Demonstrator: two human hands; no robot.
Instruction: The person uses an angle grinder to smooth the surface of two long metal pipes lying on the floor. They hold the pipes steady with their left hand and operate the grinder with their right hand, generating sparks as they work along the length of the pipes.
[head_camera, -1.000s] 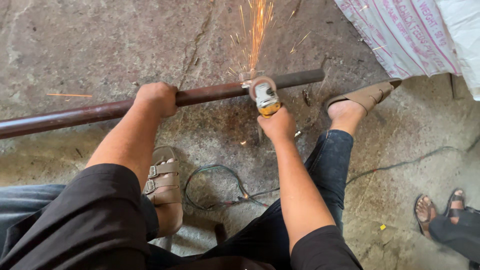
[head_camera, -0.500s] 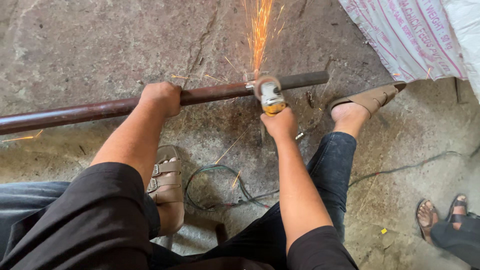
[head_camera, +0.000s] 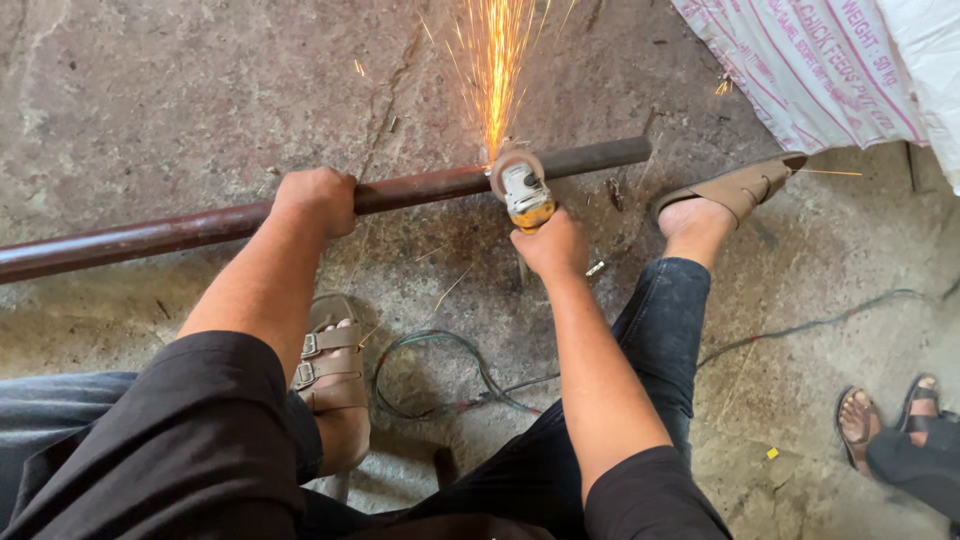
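Pipe — long, rusty-brown, round — lies on rough concrete floor; left hand grips it, right hand grasps a grinder throwing sparks. White printed sack top right.

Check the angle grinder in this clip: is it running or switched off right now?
Running. The angle grinder, held in the right hand, meets the rusty pipe, and orange sparks spray from that spot.

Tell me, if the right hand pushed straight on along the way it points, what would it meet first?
Probably the rusty pipe: the right hand holds the angle grinder, whose disc is already on it. Beyond lies bare concrete floor.
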